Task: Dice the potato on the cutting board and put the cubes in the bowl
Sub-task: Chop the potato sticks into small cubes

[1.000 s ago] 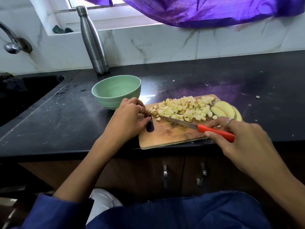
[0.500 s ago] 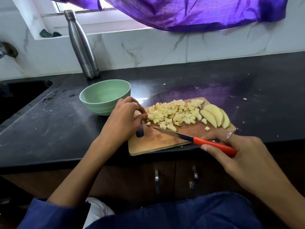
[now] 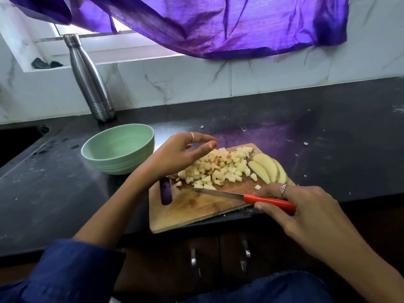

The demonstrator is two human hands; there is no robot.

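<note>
Many potato cubes (image 3: 218, 169) between both hands, on board (image 3: 192, 211).

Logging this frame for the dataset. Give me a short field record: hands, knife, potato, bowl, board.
left hand: open, fingers spread over the potato cubes; contact unclear
right hand: grips the red handle of the knife
knife: blade lies low across the cutting board, tip by the near edge of the cubes
potato: cubes piled mid-board; uncut potato slices at the right end
bowl: green, left of board, no cubes visible inside
board: near edge overhangs the counter
other: steel bottle behind bowl
</note>
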